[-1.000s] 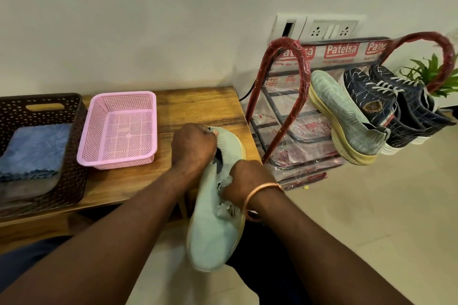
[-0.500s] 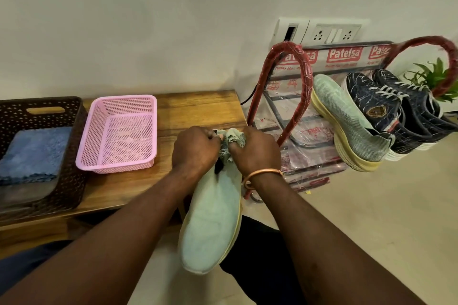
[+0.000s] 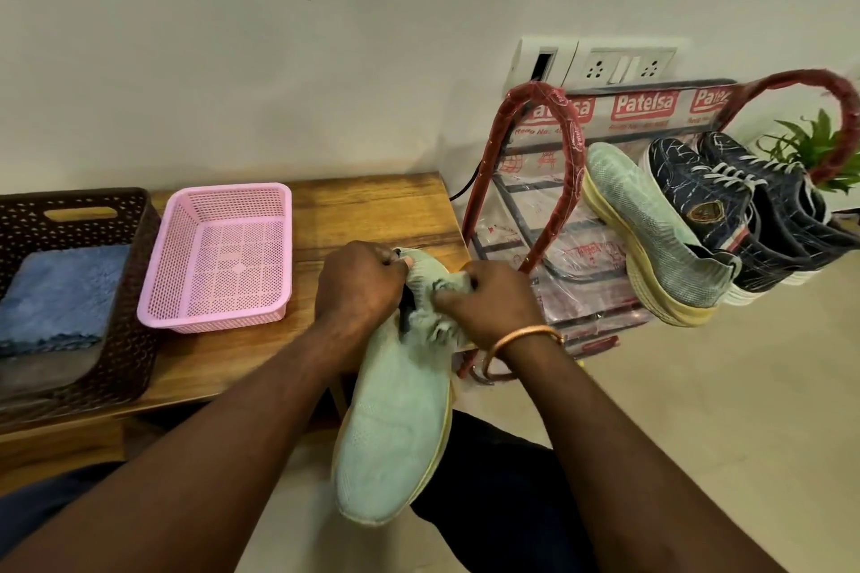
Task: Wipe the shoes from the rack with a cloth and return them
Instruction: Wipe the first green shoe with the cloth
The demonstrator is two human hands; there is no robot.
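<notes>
The left hand (image 3: 358,288) is curled round the heel collar of a pale green shoe (image 3: 395,433), which hangs toe-down over the person's lap, in front of the table (image 3: 372,209) edge. The right hand (image 3: 493,302), a bangle (image 3: 521,335) at its wrist, clutches a bunched cloth (image 3: 437,323) against the shoe's opening; cloth and shoe are almost the same colour, so where one ends is hard to make out, and the fingertips of both hands are hidden in the folds. The shoe's far side and most of its yellow sole are out of sight. To the right stands the rack (image 3: 554,181), wrapped in printed plastic, its lower part hidden behind the right forearm. On it lean a second green shoe (image 3: 651,237) and a dark pair (image 3: 726,209), soles touching. A plant (image 3: 809,140) shows behind the rack's far hoop. On the table sit a pink basket (image 3: 223,256) and, cut off at the left edge, a brown basket (image 3: 135,293) holding a blue cloth (image 3: 60,288).
</notes>
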